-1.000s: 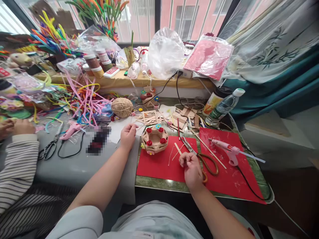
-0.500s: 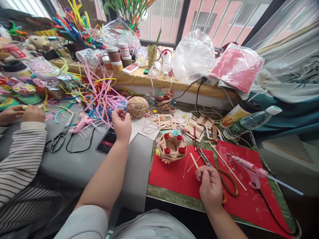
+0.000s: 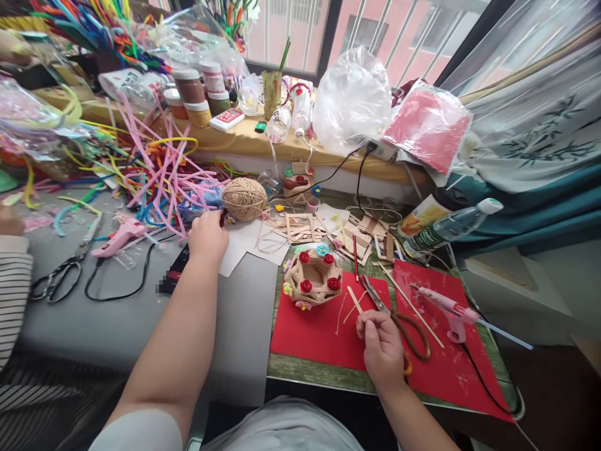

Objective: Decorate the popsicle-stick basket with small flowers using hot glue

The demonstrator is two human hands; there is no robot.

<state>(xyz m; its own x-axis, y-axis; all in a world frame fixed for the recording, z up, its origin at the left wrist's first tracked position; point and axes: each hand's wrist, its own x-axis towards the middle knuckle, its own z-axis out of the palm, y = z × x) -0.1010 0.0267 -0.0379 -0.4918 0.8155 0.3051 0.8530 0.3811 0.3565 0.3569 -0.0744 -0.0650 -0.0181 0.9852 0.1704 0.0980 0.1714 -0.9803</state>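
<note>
Nearest the viewer, the right hand (image 3: 382,347) rests on the red felt sheet (image 3: 314,329), its grip pinched on a thin pale strand; brown-handled scissors (image 3: 399,316) lie just beside it. Farther out, the left hand (image 3: 206,235) reaches beside the round ball of tan twine (image 3: 244,198) on the tabletop (image 3: 141,313); whether its grip is clenched cannot be told.

The left hand (image 3: 206,235) lies on the desk (image 3: 141,313) just left of the twine ball (image 3: 244,198). Right of it stands the basket (image 3: 313,277) on a mat (image 3: 310,332), then scissors (image 3: 394,313) and a glue gun (image 3: 446,307). The right hand (image 3: 382,351) rests before the scissors.
</note>
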